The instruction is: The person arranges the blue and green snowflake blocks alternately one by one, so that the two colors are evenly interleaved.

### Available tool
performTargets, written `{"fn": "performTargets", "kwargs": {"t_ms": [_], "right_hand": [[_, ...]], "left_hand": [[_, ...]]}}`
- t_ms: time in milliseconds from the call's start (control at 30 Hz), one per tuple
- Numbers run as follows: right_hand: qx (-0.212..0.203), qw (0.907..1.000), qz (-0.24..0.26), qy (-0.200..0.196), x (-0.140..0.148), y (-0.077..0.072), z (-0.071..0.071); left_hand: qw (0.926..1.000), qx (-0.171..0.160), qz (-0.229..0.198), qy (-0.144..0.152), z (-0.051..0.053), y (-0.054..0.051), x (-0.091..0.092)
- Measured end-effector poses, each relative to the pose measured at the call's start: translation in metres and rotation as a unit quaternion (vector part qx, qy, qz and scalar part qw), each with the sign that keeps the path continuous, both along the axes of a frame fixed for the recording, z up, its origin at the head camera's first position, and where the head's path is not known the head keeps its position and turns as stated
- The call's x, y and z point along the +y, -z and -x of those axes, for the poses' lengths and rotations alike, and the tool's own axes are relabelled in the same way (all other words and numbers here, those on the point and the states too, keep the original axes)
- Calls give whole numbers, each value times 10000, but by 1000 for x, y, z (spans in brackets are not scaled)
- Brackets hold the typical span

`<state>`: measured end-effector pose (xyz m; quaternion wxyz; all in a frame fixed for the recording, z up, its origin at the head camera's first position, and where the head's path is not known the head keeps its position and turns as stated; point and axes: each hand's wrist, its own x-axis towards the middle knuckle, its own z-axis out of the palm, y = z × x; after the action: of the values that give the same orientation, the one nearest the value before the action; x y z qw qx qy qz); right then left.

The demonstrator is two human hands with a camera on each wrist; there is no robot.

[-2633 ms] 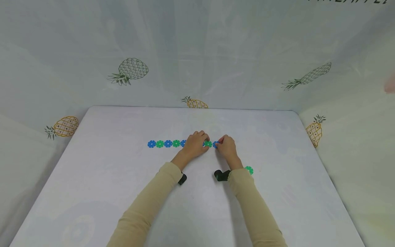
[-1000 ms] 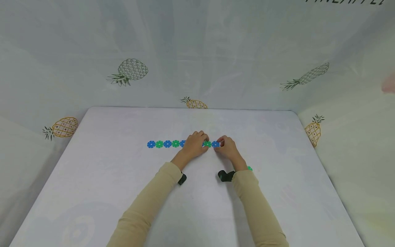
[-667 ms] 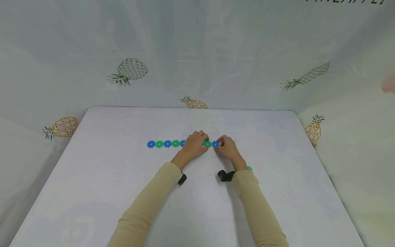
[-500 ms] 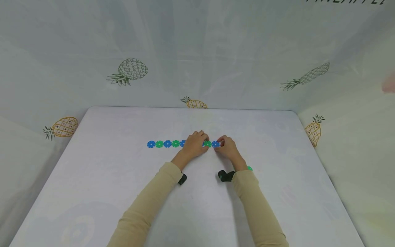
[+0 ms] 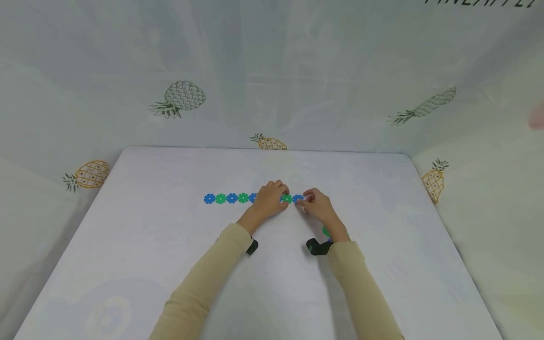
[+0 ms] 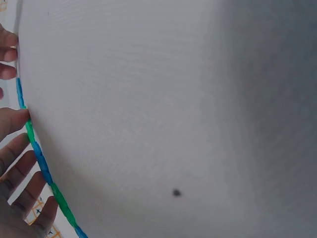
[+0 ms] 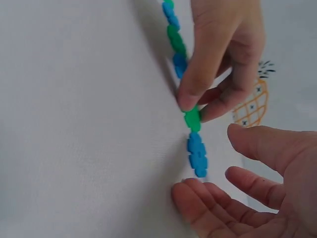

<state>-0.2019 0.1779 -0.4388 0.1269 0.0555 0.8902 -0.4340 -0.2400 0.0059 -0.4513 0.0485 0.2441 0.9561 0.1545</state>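
Note:
A straight row of alternating blue and green notched discs lies across the table, its left end a blue disc (image 5: 209, 199). My left hand (image 5: 267, 198) covers part of the row and pinches a green disc (image 5: 287, 199) between thumb and fingers, as the right wrist view also shows with that green disc (image 7: 192, 119). At the row's right end, a blue disc (image 7: 198, 155) touches the green one. Beside this blue disc, my right hand (image 5: 319, 206) has its fingers spread and relaxed; in the right wrist view the hand (image 7: 257, 193) grips nothing.
Partly behind my right wrist lies a green disc (image 5: 326, 231), with bits of green and blue around it. Black wrist-worn devices show at the left wrist (image 5: 252, 246) and right wrist (image 5: 318, 247). A pineapple-patterned cloth hangs beyond the table's far edge (image 5: 340, 151).
My right hand has let go of the blue end disc and shifted slightly right and nearer, its fingers parting. More of the green disc by the right wrist shows. My left hand has stayed in place.

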Motion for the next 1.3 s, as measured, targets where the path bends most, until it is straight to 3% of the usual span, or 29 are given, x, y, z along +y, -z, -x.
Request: {"fn": "performTargets", "kwargs": {"t_ms": [333,500,833,1167,1300], "right_hand": [[458,9983,-60,359,18,-24,-33],[578,9968,-32,547,32,-27,-52],[637,9922,-81,1067,53,-23,-90],[459,9890,-234,1385,61,-18,-113],[583,9864,-274,1515,68,-2,-118]], "left_hand": [[10000,36,1,-60,1,1,1],[10000,0,-4,-23,2,2,0],[10000,54,-62,17,1,5,0],[9999,80,-78,32,1,5,0],[9999,69,-93,25,1,6,-1]]}}
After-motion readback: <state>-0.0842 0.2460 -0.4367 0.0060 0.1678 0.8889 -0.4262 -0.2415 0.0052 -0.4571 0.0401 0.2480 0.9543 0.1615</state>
